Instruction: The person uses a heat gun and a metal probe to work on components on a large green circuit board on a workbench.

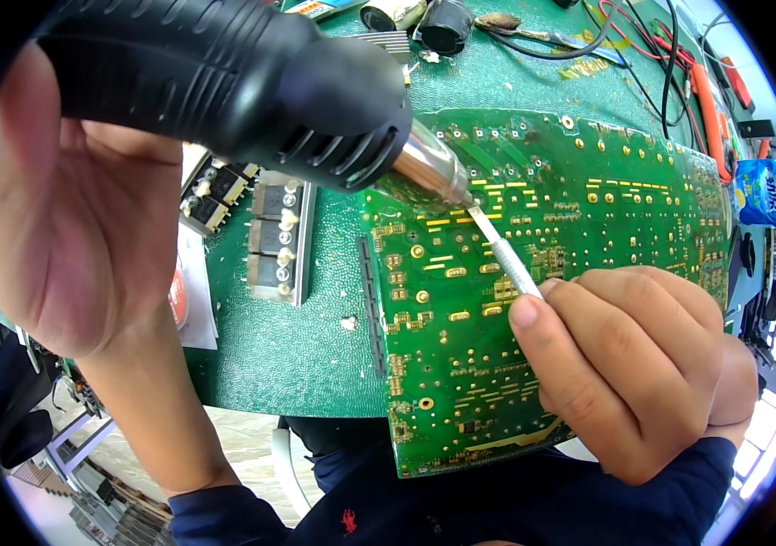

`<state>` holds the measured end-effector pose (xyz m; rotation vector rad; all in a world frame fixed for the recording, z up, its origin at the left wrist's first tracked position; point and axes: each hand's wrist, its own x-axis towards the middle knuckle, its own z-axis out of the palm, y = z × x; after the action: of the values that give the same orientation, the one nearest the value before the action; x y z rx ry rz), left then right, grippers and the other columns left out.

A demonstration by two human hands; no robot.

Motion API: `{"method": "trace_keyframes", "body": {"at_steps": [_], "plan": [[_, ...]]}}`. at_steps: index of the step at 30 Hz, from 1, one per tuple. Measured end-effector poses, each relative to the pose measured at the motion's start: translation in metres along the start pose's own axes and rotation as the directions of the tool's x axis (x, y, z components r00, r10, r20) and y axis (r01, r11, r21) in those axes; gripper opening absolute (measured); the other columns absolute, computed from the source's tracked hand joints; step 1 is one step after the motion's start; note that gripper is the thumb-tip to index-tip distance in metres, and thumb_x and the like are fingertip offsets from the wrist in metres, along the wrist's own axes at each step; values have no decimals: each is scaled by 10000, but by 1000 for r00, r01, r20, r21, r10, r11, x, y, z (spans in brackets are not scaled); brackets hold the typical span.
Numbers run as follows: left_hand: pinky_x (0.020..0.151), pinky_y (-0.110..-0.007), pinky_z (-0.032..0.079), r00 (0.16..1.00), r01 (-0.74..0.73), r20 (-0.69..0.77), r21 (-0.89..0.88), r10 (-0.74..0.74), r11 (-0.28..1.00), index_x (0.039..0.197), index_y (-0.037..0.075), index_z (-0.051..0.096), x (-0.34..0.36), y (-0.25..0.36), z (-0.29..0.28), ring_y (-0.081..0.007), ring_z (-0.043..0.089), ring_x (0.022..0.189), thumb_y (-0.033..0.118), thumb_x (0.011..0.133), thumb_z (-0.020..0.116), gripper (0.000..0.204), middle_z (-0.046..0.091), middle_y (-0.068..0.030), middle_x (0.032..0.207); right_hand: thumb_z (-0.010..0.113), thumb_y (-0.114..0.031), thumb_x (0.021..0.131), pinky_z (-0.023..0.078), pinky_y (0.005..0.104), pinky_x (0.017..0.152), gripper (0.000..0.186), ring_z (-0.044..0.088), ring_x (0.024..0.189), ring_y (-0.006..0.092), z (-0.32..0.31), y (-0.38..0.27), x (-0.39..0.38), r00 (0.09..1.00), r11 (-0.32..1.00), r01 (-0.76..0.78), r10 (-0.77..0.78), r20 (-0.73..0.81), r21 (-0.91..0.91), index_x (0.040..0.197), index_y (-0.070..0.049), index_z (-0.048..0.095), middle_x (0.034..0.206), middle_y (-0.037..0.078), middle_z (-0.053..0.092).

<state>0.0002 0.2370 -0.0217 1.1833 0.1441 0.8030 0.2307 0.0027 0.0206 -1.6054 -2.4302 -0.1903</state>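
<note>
A black hot air gun (224, 82) is held up in my left hand (87, 209), thumb and palm wrapped round its body. Its metal nozzle (429, 168) points down at the upper left part of a green circuit board (488, 337). Between thumb and fingers, my right hand (633, 364) grips a slim silver tweezers-like hand tool (512, 264); the exact kind is unclear. Its flat tip is at the board right by the nozzle's mouth. The component under the tip is too small to make out. The board's lower edge overhangs the table edge toward my lap.
Metal strips with black power modules, one heatsink strip (278, 238) among them, lie left of the board on the green mat (333, 364). Cables and red-handled pliers (708, 118) sit at the far right, beside a blue packet (764, 193). A dark cylinder (445, 25) stands at the back.
</note>
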Motion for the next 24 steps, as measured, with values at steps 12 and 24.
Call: {"method": "trace_keyframes", "body": {"at_steps": [12, 24], "plan": [[1232, -619, 304, 1000, 22, 19, -37, -21, 999, 1518, -80, 210, 1, 2, -1, -457, 268, 1523, 315, 1020, 654, 775, 343, -269, 1510, 733, -85, 755, 585, 339, 657, 359, 725, 796, 266, -2, -2, 0, 999, 998, -45, 44, 28, 37, 1084, 56, 720, 925, 153, 722], [1244, -596, 288, 1000, -8, 0, -43, 8, 999, 1513, -78, 232, 2, 0, -1, -463, 282, 1515, 318, 1017, 659, 765, 362, -267, 1499, 727, -51, 751, 583, 343, 669, 369, 729, 781, 291, 7, 5, -5, 997, 997, 77, -77, -11, 11, 1086, 101, 702, 916, 190, 719]]}}
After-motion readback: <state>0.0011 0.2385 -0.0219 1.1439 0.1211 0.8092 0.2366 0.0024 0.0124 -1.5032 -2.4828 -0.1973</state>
